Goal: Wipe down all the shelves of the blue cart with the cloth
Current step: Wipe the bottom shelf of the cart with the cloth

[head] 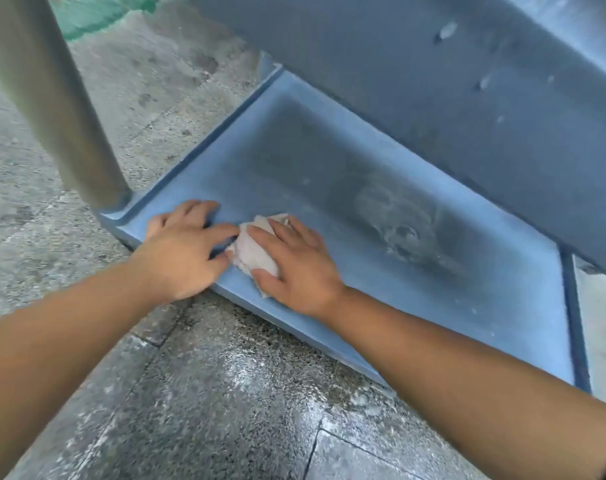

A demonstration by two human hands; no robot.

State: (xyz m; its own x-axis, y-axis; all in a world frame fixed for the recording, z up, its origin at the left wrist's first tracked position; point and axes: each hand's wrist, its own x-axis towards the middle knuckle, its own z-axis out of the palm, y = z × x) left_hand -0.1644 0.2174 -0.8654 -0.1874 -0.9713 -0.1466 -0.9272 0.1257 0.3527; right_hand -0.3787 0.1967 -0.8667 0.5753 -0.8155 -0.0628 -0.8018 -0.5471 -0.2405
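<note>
Both hands were down on the bottom shelf of the blue plastic cart (381, 271), near its front-left corner. R hand (294, 265) lay flat, fingers spread, palm pressing the crumpled off-white cloth (251, 251) onto the shelf w/ thumb hooked round its near edge; L hand (182, 247) was open, fingers splayed, tips touching the cloth's left side and the shelf, gripping nothing. Risks, as judged: cloth was bunched small, so each pass would cover a narrow strip & likely leave streaks or miss the raised rim and corner by the grey round cart post (52, 98). The pale dried swirl of residue (402, 230) sat well to the right of the cloth, mid-shelf; prob. needs firm rubbing, and a dry or loaded cloth could just smear it about. The dusty haze across the back of the shelf lay under the blue upper shelf (433, 64), which overhung close above, so reaching in could mean knocked knuckles or a bumped head, and the back edge could go unwiped. Pushing hard sideways might roll the cart; wheels weren't visible, can't tell if locked. Dirt swept off the front lip would land on the floor. Surface: shelf smooth, matte, shallow lip on left and right sides, filmed w/ grey dust. Room: speckled grey terrazzo-type floor (225, 410) w/ tile joints, whitish wet-looking sheen & flecks in front of the cart; green blur at top left, can't tell what.
</note>
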